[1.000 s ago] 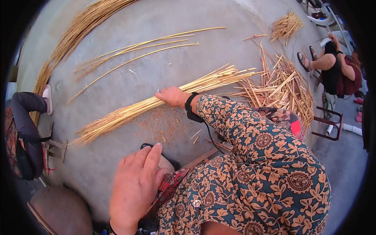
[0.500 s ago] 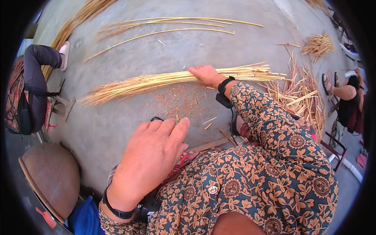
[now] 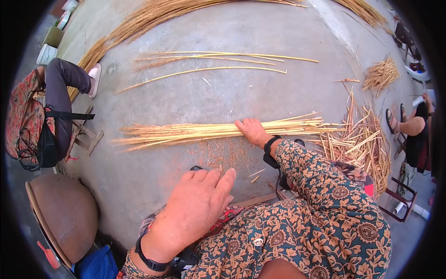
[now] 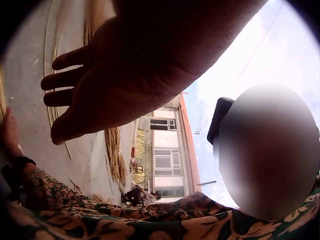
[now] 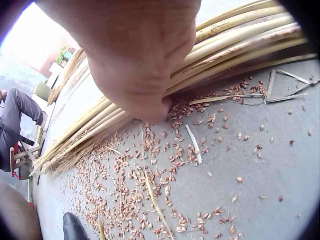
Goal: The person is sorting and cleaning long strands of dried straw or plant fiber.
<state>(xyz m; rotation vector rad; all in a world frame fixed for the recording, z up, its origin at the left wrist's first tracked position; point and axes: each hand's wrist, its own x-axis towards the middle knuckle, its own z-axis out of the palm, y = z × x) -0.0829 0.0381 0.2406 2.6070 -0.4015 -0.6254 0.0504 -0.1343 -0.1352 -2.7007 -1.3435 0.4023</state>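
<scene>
A bundle of pale yellow broomcorn stalks (image 3: 195,130) lies across the concrete floor, its feathery heads to the left and cut ends to the right. My right hand (image 3: 253,131) grips it right of its middle. In the right wrist view the hand (image 5: 142,65) is over the stalks (image 5: 240,47), thumb down along the near side; the fingertips on the far side are hidden. Nearer the body, my left hand (image 3: 197,204) hovers, apart from the bundle and holding nothing. The left wrist view shows its spread, straight fingers (image 4: 65,77).
Reddish seed husks (image 5: 125,172) litter the floor before me. Beyond lie several loose stalks (image 3: 200,70) and a long heap of stalks (image 3: 139,23). Cut stems (image 3: 371,153) are piled at the right. A brown bowl (image 3: 65,214) and a seated person's leg (image 3: 69,76) are at the left.
The head view has shifted, and the bundle, slanted before, now lies nearly level in it. My right hand keeps its grip on the bundle; the left stays raised, fingers loosely extended.
</scene>
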